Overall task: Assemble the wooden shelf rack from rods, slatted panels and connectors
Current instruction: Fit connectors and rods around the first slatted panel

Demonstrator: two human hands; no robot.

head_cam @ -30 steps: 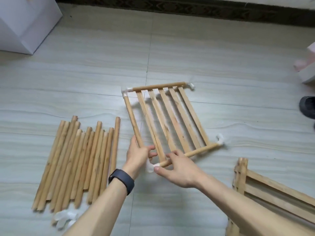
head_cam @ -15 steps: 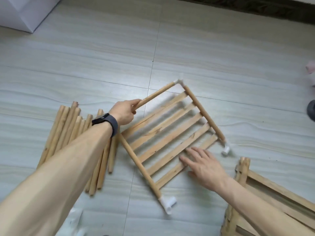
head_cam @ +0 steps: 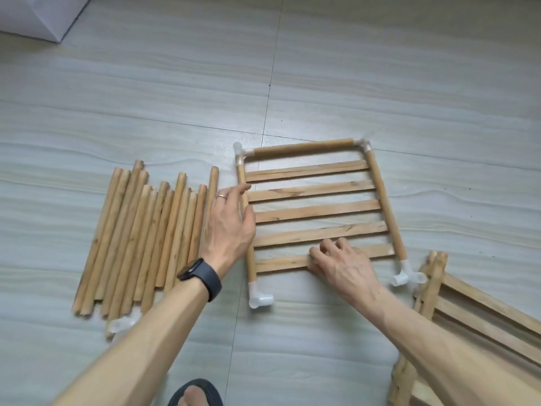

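A slatted panel (head_cam: 313,191) lies flat on the tiled floor. Wooden rods frame its far, left and right sides. White connectors sit at all corners, the near-left connector (head_cam: 260,300) and near-right connector (head_cam: 405,276) with open sockets. My left hand (head_cam: 231,224) rests with loose, straight fingers on the left side rod (head_cam: 242,174). The fingers and thumb of my right hand (head_cam: 345,265) pinch the nearest slat (head_cam: 281,263). A pile of several loose rods (head_cam: 146,238) lies to the left.
More slatted panels (head_cam: 474,317) are stacked at the lower right, close to the near-right connector. Loose white connectors (head_cam: 120,325) lie at the near end of the rod pile. A white box (head_cam: 35,16) stands far left. My sandalled foot (head_cam: 196,394) shows at the bottom edge.
The framed panel has turned and now lies flat with its open side toward me. My left hand let go of a rod and rests on the left one. My right hand moved to the nearest slat.
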